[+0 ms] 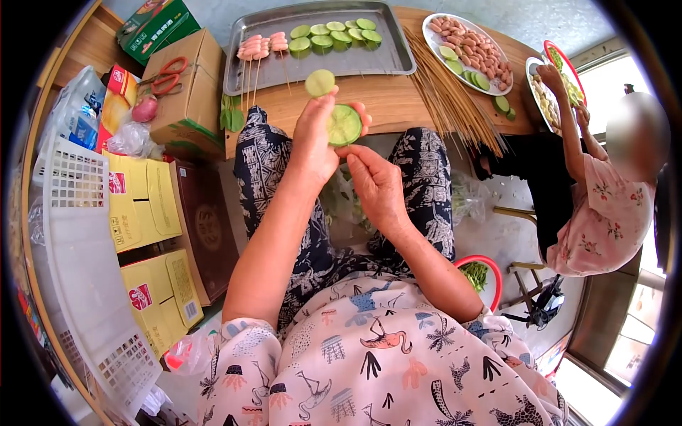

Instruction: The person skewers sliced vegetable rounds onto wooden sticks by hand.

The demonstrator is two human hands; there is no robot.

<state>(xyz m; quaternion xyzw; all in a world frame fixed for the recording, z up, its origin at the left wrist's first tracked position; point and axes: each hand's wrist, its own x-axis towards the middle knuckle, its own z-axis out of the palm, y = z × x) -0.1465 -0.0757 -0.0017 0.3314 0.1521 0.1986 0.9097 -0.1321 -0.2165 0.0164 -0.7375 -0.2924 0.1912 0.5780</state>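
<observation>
My left hand (316,135) is raised over my lap, its fingers closed on two round, pale green vegetable slices that look like zucchini. The smaller zucchini slice (320,83) stands above the thumb; the larger slice (344,126) faces me against the fingers. Just below it, my right hand (375,186) is closed in a pinch at the slice's lower edge. Whatever sits between those fingertips is too small to make out. Beyond my hands, a metal tray (327,66) carries rows of green slices (334,32) and skewered pink sausage pieces (254,47).
Bamboo skewers (455,92) lie fanned at the tray's right. A white plate (495,48) holds small sausages and green slices. Orange-handled scissors (169,77) rest on a cardboard box (188,96). A person (604,206) reaches toward another plate at right.
</observation>
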